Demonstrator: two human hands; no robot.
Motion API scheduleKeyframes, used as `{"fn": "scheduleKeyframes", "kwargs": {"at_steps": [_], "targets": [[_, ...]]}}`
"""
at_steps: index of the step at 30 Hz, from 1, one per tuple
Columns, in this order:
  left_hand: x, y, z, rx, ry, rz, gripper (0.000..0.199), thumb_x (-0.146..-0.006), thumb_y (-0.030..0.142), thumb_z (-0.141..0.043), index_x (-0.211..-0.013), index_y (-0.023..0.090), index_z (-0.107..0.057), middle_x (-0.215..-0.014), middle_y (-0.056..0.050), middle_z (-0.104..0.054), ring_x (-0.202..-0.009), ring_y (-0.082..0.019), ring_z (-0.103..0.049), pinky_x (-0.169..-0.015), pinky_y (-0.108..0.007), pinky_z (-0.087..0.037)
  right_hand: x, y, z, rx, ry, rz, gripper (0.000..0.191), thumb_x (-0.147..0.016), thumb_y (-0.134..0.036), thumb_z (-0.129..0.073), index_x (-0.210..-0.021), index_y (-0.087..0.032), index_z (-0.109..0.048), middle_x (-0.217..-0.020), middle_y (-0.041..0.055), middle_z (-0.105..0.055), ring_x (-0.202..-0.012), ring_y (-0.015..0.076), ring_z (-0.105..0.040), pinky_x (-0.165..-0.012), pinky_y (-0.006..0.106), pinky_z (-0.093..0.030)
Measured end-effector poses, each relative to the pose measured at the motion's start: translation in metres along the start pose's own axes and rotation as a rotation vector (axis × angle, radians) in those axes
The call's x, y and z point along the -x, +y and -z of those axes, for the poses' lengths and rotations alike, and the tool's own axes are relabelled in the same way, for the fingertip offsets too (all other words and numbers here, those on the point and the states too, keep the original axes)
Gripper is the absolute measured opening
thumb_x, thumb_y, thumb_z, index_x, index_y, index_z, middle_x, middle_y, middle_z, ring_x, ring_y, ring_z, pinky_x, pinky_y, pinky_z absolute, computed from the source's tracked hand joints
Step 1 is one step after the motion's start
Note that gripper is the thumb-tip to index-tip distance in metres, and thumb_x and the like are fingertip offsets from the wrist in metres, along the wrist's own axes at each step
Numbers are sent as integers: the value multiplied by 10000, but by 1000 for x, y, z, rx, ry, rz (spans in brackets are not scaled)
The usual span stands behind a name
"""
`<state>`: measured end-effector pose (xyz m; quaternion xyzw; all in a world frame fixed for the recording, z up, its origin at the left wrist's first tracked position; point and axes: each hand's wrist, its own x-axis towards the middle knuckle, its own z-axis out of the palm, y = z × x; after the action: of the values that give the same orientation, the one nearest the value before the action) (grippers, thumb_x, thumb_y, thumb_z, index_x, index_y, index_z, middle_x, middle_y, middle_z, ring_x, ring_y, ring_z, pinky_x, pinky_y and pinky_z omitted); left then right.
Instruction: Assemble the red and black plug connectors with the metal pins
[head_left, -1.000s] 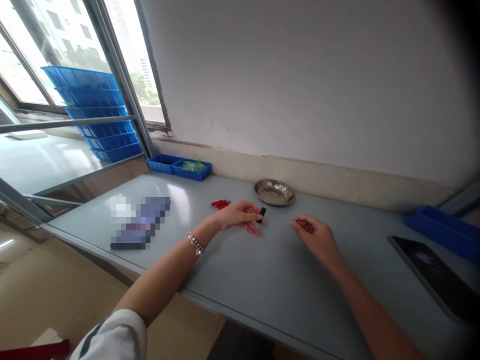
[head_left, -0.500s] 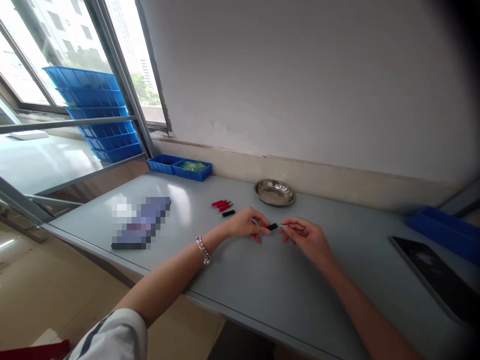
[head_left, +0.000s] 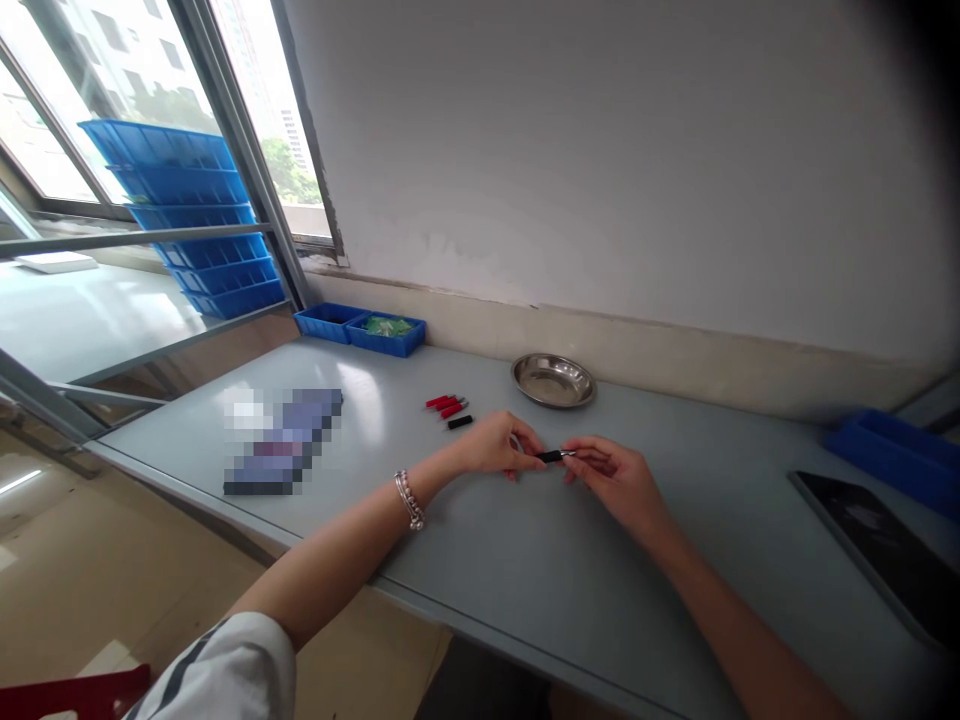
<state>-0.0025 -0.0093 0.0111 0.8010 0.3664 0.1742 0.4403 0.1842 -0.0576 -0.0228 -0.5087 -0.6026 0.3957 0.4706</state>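
Note:
My left hand (head_left: pixel 504 446) pinches a short black cylinder (head_left: pixel 550 457) between thumb and fingertips, just above the grey table. From the other side, my right hand (head_left: pixel 609 474) grips a small silvery metal piece (head_left: pixel 568 453) that meets the cylinder's right end. Beyond my left wrist lie several red pieces (head_left: pixel 448 404) with thin metal ends, and one more black piece (head_left: pixel 460 422) beside them. Behind my hands a round steel dish (head_left: pixel 553 381) rests near the wall.
Two small blue trays (head_left: pixel 386 335) sit at the back left, one with green bits. A blurred-out flat item (head_left: pixel 285 445) lies left. To the right are a dark tablet-like device (head_left: pixel 862 540) and a blue bin (head_left: pixel 900 450). Stacked blue bins (head_left: pixel 202 225) stand beyond.
The metal piece in my right hand now touches the end of the black cylinder; a small gap lay between them before. The view has shifted slightly.

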Motion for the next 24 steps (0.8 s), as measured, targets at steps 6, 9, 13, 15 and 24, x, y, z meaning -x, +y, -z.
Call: {"fn": "scheduleKeyframes", "kwargs": {"at_steps": [6, 9, 13, 15, 24], "targets": [[0, 0, -2, -192, 84, -79, 201, -693, 316, -635, -804, 153, -674, -643, 17, -623, -472, -57, -494, -500, -174, -382, -1, 7, 1, 69, -8, 28, 205, -688, -349, -607, -800, -177, -599, -650, 26, -637, -572, 157, -602, -577, 291, -485], [0, 1, -4, -346, 161, -150, 164, -683, 266, -645, -809, 166, -680, -694, 13, -631, -550, -67, -483, -535, -170, -370, -1, 7, 0, 171, -2, 62, 192, -726, -362, -556, -785, -182, -590, -647, 27, -629, -560, 154, -591, -566, 287, -476], [0, 1, -6, -430, 182, -233, 154, -700, 205, -632, -841, 151, -660, -757, -7, -617, -570, -67, -486, -562, -172, -381, 1, 2, 0, 354, -6, 127, 254, -786, -408, -462, -741, -188, -581, -622, 22, -618, -549, 146, -563, -544, 271, -451], [0, 0, -7, -455, 180, -270, 155, -719, 202, -617, -860, 145, -648, -785, -18, -605, -575, -67, -492, -571, -176, -390, 2, 0, 1, 422, -11, 149, 292, -804, -429, -429, -727, -188, -577, -609, 19, -614, -552, 145, -554, -546, 268, -438], [-1, -5, -7, -479, 190, -341, 154, -761, 215, -580, -893, 149, -623, -805, -22, -568, -570, -67, -484, -576, -188, -399, 3, -1, 2, 376, 65, 128, 188, -735, -352, -533, -842, -203, -574, -703, 20, -647, -529, 133, -554, -551, 276, -456]]}}
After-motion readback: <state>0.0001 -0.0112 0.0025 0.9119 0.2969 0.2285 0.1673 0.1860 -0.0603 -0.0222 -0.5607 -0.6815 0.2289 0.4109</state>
